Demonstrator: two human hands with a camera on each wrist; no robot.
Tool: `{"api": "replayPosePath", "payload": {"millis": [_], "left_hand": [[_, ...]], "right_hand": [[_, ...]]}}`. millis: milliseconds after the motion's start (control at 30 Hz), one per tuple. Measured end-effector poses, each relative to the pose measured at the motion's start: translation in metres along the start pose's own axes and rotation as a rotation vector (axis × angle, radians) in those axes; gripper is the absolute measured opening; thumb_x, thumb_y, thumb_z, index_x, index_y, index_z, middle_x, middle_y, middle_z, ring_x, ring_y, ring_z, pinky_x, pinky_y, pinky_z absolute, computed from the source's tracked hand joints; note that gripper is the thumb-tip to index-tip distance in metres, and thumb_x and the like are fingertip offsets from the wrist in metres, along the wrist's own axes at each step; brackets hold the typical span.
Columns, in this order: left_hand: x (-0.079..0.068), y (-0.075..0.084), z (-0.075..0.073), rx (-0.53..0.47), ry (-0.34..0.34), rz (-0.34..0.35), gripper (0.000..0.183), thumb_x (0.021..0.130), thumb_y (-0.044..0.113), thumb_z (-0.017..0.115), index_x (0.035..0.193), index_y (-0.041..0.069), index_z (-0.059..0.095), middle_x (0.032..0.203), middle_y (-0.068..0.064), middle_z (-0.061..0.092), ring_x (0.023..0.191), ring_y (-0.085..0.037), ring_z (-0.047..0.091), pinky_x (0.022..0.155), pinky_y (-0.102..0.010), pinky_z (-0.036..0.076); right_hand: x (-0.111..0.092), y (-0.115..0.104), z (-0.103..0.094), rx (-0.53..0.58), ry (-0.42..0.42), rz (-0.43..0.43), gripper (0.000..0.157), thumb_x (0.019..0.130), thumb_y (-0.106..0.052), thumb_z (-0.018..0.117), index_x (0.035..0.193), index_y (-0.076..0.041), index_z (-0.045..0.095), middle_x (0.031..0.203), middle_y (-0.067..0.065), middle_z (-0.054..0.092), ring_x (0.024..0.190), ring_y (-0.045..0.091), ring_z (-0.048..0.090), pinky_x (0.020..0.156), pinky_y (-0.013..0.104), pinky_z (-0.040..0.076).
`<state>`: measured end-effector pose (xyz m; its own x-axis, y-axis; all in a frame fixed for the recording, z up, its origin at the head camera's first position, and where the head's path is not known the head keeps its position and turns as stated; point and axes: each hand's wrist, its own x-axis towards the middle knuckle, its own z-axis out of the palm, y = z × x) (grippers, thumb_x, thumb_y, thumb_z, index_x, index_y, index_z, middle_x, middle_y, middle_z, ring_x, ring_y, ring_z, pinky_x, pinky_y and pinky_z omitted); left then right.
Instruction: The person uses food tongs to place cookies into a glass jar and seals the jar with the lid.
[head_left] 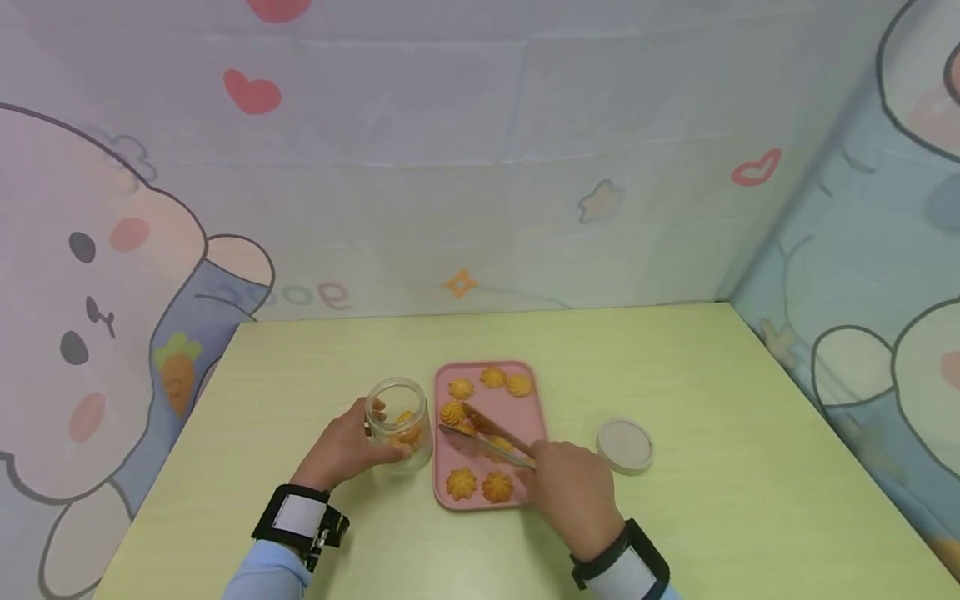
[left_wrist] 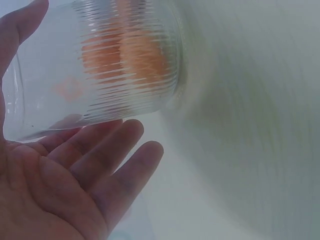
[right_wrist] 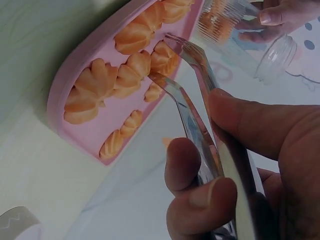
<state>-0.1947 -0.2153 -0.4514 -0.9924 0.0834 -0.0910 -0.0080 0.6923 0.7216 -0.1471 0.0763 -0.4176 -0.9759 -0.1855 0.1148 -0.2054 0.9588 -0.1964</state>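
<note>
My left hand [head_left: 348, 450] grips an uncapped glass jar [head_left: 424, 444] from its left side, thumb in front. Ribbed glass shows orange-yellow cookies [left_wrist: 142, 57] lying at the jar's bottom in the left wrist view. Metal tongs [head_left: 501, 430] are pinched in my right hand [head_left: 576, 492], the thumb on one arm and fingers on the other. Their spread tips reach over the pink tray [head_left: 525, 421], on either side of a flower-shaped cookie [right_wrist: 164, 59] in the right wrist view. Several more piped cookies [head_left: 461, 482] lie on the tray, some partly hidden under the tongs.
A round whitish lid [head_left: 625, 446] lies on the table right of the tray, close to my right hand. The pale yellow-green table [head_left: 735, 500] ends at a cartoon-printed cloth [head_left: 637, 100] behind and at the sides. Jar and tray stand side by side.
</note>
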Motion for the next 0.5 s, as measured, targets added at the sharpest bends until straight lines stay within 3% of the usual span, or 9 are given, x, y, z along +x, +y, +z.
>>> {"api": "replayPosePath", "payload": {"millis": [233,500], "left_hand": [[0.0019,0.0011,0.0001,-0.017,-0.01,0.01,0.104,0.062,0.055,0.081,0.14,0.001,0.038,0.138,-0.023,0.05,0.118,-0.035,0.05,0.088,-0.053,0.049],[0.0023,-0.0007,0.0019,-0.011,0.011,0.02,0.095,0.062,0.054,0.081,0.132,0.002,0.046,0.128,-0.02,0.058,0.111,-0.03,0.054,0.085,-0.05,0.049]], "right_hand": [[0.0009,0.001,0.0005,-0.015,0.035,-0.025,0.027,0.076,-0.034,0.076,0.068,-0.011,0.065,0.051,0.002,0.056,0.04,0.015,0.044,0.033,0.031,0.036],[0.0007,0.0036,-0.0007,0.005,0.012,-0.001,0.027,0.076,-0.036,0.076,0.07,-0.012,0.066,0.05,0.001,0.054,0.041,0.016,0.044,0.032,0.031,0.034]]}}
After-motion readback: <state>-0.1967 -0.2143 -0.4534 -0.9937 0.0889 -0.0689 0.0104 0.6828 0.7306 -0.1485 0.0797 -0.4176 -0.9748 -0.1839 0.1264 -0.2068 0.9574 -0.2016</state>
